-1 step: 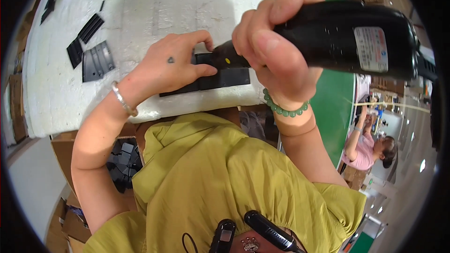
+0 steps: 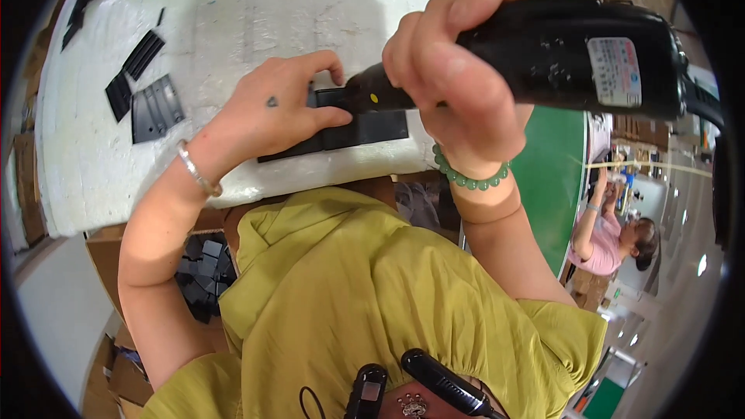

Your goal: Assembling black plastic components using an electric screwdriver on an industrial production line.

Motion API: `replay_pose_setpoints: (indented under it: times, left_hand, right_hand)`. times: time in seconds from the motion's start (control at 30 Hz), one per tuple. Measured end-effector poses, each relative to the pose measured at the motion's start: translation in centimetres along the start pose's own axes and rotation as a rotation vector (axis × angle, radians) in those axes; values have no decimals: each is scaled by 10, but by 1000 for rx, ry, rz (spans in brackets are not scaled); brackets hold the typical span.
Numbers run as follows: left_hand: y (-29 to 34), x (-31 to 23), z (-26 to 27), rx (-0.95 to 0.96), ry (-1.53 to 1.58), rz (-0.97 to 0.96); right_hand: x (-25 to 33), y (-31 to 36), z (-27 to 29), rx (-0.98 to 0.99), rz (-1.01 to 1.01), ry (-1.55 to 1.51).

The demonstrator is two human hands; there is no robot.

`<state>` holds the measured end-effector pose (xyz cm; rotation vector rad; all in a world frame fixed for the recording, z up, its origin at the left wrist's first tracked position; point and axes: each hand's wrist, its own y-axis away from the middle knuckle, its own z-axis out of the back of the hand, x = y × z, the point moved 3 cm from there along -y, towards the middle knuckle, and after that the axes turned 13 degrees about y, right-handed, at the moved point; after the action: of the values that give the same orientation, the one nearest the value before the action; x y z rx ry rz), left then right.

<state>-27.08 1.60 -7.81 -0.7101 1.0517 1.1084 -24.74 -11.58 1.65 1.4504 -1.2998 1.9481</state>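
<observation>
Right hand [image 2: 458, 70] grips black tool [image 2: 555, 58] with white label [image 2: 615, 71].

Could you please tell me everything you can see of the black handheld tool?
The black handheld tool has a glossy, rounded, plastic-looking body with a pale label near its rear, where a black cord leaves. A yellow dot marks its narrower front. The right hand wraps its middle. Held over the white work surface, it points leftward toward dark flat pieces by the left hand; whether its tip touches them is unclear.
</observation>
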Motion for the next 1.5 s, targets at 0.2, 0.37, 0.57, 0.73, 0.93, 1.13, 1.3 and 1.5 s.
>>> replay_pose_setpoints:
  times: [0.2,0.37,0.57,0.73,0.93,1.13,1.3,1.5]
  left_hand:
    - [-5,-4,6,18,-2,120]
    - [-7,-25,11,-171,-187,-277]
    - [-18,-42,-11,-132,-214,-370]
    - [-26,-45,-29,-108,-244,-444]
    - [-35,-51,-55,-93,-156,-573]
    - [-30,-60,-49,-122,-88,-607]
    - [-21,-59,-48,-130,-92,-675]
    - [-11,-56,-33,-94,-47,-589]
  right_hand:
    - [10,11,76,-404,26,264]
    - [-3,35,105,-532,-8,207]
    - [-14,39,106,-543,-36,158]
    - [1,46,105,-538,9,18]
    - [42,48,95,-330,156,-66]
    - [60,50,84,-200,196,-46]
    - [64,48,77,-66,175,-35]
    - [58,48,57,-49,207,41]
